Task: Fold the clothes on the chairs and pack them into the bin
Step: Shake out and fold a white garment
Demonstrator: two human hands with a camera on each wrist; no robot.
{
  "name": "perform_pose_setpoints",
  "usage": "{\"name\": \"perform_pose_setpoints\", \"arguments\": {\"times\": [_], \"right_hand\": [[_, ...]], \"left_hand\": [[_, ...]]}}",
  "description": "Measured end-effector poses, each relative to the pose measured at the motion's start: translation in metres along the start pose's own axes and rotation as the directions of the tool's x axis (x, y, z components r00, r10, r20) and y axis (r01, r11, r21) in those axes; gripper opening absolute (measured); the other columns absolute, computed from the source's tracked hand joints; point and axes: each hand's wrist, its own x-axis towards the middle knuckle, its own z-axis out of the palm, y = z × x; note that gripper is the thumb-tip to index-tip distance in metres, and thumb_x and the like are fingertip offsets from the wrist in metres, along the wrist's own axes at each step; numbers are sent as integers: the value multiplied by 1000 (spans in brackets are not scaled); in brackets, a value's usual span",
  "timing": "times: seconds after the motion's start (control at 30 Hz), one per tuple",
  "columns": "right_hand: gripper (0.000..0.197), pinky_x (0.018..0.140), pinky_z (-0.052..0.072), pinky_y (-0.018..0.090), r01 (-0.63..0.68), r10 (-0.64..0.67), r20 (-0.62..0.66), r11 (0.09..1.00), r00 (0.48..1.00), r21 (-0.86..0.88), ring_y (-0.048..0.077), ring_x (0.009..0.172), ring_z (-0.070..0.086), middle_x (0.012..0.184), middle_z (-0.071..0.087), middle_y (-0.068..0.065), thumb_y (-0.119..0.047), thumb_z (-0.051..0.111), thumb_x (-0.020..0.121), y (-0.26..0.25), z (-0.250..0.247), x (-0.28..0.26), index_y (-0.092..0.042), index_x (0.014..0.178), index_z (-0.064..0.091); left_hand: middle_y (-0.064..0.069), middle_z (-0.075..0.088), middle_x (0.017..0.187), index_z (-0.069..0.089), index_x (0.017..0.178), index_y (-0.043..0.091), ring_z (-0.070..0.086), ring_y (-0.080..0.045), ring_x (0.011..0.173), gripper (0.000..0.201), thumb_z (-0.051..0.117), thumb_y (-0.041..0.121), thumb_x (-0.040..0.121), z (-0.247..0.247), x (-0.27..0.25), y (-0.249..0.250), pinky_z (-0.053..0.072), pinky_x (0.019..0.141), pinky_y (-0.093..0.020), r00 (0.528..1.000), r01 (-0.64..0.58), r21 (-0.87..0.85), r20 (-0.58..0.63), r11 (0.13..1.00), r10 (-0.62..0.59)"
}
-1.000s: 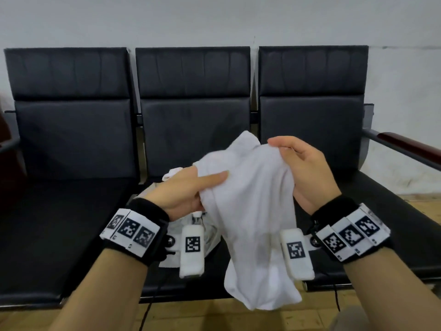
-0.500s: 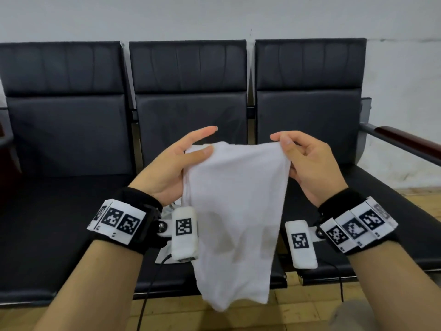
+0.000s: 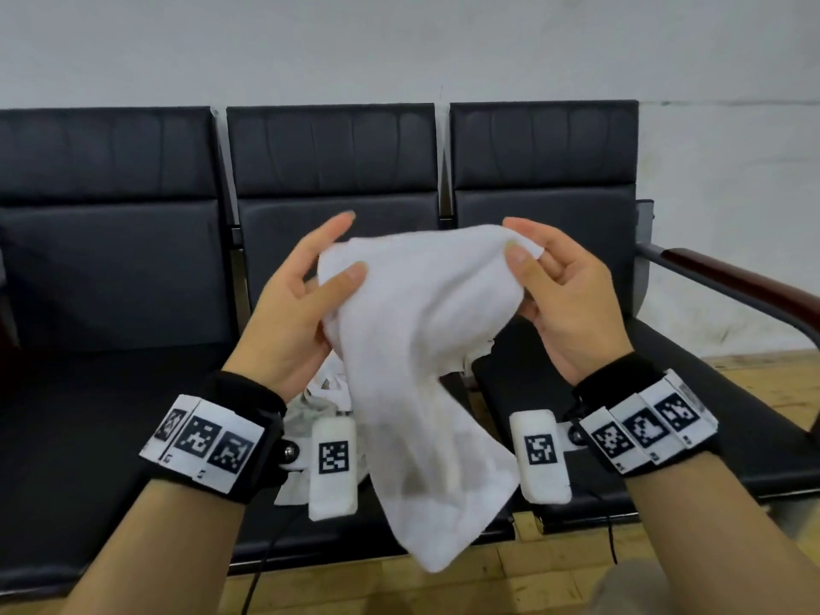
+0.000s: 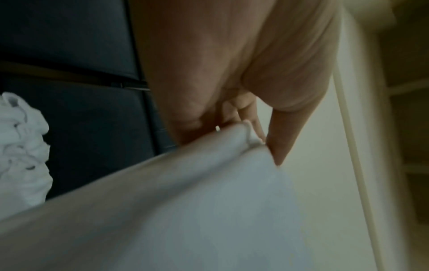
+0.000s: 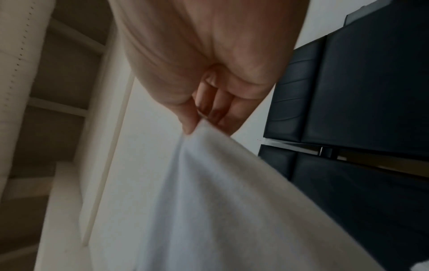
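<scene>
White garment [image 3: 417, 348] held at chest height in front of the black padded chairs [image 3: 333, 179], one hand at each upper corner.

The cloth is soft, matte knit, hanging in a loose, twisted drape. The left hand [image 3: 297, 312] pinches its left edge between thumb and fingers; the right hand [image 3: 563, 299] pinches the right corner likewise. The head view shows more crumpled white clothes [image 3: 319, 392] on the middle seat. The left wrist view adds a rolled hem [image 4: 246, 133] at the fingertips. The right wrist view shows thumb against fingers on the cloth.
</scene>
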Motion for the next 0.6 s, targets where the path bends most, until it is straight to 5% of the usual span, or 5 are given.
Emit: {"name": "perform_pose_setpoints", "arguments": {"times": [0.13, 0.3, 0.43, 0.6], "right_hand": [[22, 87, 61, 47, -6, 4, -25, 998, 1000, -68, 22, 101, 74, 104, 78, 5, -23, 63, 101, 7, -2, 0, -18, 121, 69], [19, 88, 61, 50, -11, 7, -47, 995, 999, -95, 23, 97, 73, 102, 78, 9, -27, 64, 101, 12, -3, -1, -20, 117, 72], [21, 92, 60, 46, 3, -6, -36, 997, 999, -80, 22, 106, 72, 111, 77, 3, -21, 58, 104, 11, -4, -3, -20, 121, 71], [34, 104, 53, 45, -46, 54, 47, 989, 997, -143, 14, 119, 67, 126, 72, -5, -13, 61, 102, 15, -4, -5, -26, 133, 67]], "left_hand": [[-8, 74, 118, 65, 133, 26, 71, -22, 107, 47, 66, 11, 89, 1, -1, -1, 59, 89, -33, 1000, -2, -57, -18, 998, 1], [-11, 69, 134, 51, 148, 34, 70, -24, 116, 60, 63, 14, 93, 2, -2, -7, 60, 90, -33, 971, 181, -20, 161, 983, -175], [-11, 71, 130, 57, 142, 32, 71, -25, 116, 47, 59, 13, 98, 1, 0, 0, 60, 90, -33, 992, 109, -89, 80, 990, -101], [-15, 74, 122, 66, 135, 22, 72, -27, 110, 42, 63, 4, 97, 0, -4, -10, 60, 87, -31, 991, 123, 111, 35, 986, -128]]}}
